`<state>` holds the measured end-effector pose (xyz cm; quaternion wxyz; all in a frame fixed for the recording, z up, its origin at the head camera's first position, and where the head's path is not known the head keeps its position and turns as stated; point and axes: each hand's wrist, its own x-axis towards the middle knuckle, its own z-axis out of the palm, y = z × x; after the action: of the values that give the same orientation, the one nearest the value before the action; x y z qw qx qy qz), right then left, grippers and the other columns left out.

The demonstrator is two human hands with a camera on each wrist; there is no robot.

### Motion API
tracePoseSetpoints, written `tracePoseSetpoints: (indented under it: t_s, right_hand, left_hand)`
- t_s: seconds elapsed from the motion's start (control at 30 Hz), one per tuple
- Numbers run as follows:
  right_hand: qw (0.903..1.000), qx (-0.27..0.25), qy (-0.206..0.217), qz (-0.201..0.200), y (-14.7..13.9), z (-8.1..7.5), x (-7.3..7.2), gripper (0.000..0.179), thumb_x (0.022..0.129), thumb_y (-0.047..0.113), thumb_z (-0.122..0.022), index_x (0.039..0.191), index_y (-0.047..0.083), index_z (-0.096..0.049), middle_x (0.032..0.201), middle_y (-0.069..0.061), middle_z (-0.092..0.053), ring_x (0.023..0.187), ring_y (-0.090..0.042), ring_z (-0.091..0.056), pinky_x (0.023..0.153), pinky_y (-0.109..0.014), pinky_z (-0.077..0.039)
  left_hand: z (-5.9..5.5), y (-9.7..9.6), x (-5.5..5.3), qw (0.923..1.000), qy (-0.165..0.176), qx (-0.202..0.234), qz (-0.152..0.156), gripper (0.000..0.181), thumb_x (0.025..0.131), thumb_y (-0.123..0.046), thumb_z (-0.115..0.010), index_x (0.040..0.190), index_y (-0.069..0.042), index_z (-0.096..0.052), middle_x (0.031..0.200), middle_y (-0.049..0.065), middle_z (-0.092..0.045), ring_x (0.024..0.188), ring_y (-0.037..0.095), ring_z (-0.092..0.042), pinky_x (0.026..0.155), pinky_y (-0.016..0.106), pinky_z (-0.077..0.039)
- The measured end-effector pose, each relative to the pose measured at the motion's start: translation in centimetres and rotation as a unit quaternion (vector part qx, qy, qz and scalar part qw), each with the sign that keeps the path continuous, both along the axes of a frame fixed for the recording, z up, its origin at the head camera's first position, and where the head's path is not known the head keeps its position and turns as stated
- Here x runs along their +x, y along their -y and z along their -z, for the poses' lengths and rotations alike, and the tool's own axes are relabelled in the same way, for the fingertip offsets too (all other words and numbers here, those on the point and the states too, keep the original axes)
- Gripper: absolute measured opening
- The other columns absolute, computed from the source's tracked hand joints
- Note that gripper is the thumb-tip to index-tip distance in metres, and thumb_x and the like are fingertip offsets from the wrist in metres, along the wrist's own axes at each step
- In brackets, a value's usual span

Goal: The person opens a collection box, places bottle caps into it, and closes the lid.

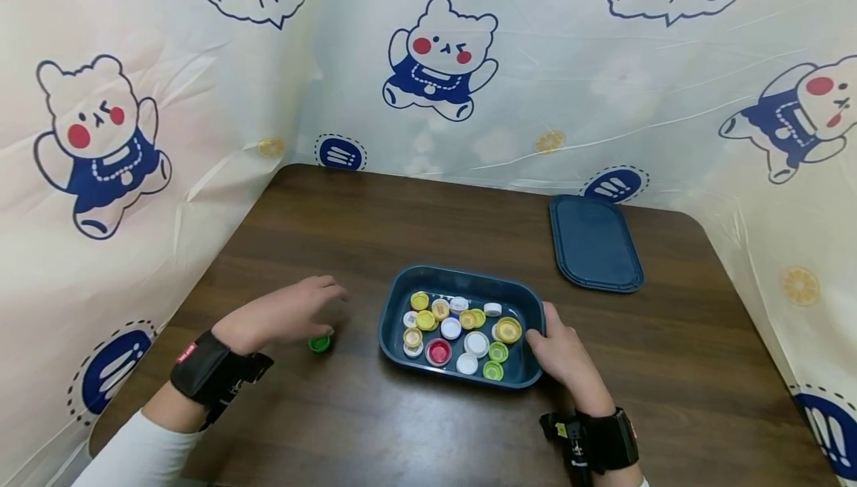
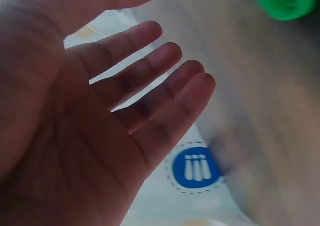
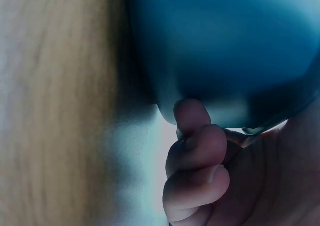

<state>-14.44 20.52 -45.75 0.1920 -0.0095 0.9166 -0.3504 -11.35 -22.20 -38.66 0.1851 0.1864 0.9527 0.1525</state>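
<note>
A dark blue plastic tray (image 1: 462,275) stands on the table holding many bottle caps in white, yellow, light green and one red (image 1: 438,352). My right hand (image 1: 565,353) grips its right end, the thumb over the rim. In the right wrist view, curled fingers (image 3: 197,168) meet the tray's blue outer wall (image 3: 225,45). Left of the tray lies a single green bottle cap (image 1: 319,343) on the table. My left hand (image 1: 288,316) hovers just above and beside it. The left wrist view has the fingers (image 2: 167,103) extended, holding nothing, apart from the green cap (image 2: 286,0).
A flat dark blue lid-like piece (image 1: 596,245) lies toward the table's back right. The brown wooden table (image 1: 375,212) is bordered at the back and sides by a printed cloth (image 1: 535,123) with bear drawings.
</note>
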Motion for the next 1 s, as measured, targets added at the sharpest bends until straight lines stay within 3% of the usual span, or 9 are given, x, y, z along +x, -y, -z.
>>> tracePoseSetpoints:
  t_s: [0.17,0.47,0.73,1.0]
  right_hand:
    - [1.0000,-0.001,0.004,0.001,-0.1,0.1,0.0,0.054,0.100,0.022,-0.046,0.151,0.011,-0.031,0.135,-0.030,-0.056,0.096,-0.029,-0.064,0.073,-0.039,-0.052]
    - [0.9999,0.006,0.009,0.007,-0.1,0.1,-0.1,0.055,0.100,0.021,-0.046,0.151,0.010,-0.030,0.137,-0.030,-0.055,0.096,-0.029,-0.064,0.073,-0.039,-0.052]
    - [0.9999,0.003,0.010,0.008,0.0,0.4,-0.1,0.055,0.099,0.021,-0.045,0.151,0.011,-0.031,0.136,-0.029,-0.056,0.096,-0.029,-0.064,0.072,-0.037,-0.052]
    - [1.0000,0.001,0.006,0.004,0.1,0.2,-0.2,0.055,0.099,0.022,-0.044,0.151,0.011,-0.030,0.136,-0.029,-0.056,0.099,-0.030,-0.063,0.076,-0.039,-0.052]
  left_hand:
    - [1.4,0.8,0.8,0.9996,0.024,0.012,-0.007,0.051,0.088,-0.015,-0.078,0.135,-0.005,-0.060,0.132,0.012,-0.058,0.124,0.032,-0.054,0.099,0.051,-0.050]
    - [3.0,1.2,1.5,0.9996,0.022,0.015,-0.009,0.049,0.085,-0.018,-0.081,0.130,-0.008,-0.063,0.117,0.004,-0.058,0.103,0.020,-0.054,0.087,0.041,-0.052]
    - [4.0,1.3,2.0,0.9998,0.016,-0.003,-0.008,0.049,0.083,-0.019,-0.083,0.128,-0.010,-0.065,0.116,0.004,-0.057,0.105,0.020,-0.053,0.086,0.040,-0.053]
    - [4.4,1.3,2.2,0.9999,-0.008,0.007,-0.001,0.042,0.082,-0.017,-0.084,0.121,-0.012,-0.068,0.110,0.001,-0.056,0.100,0.018,-0.053,0.083,0.038,-0.053]
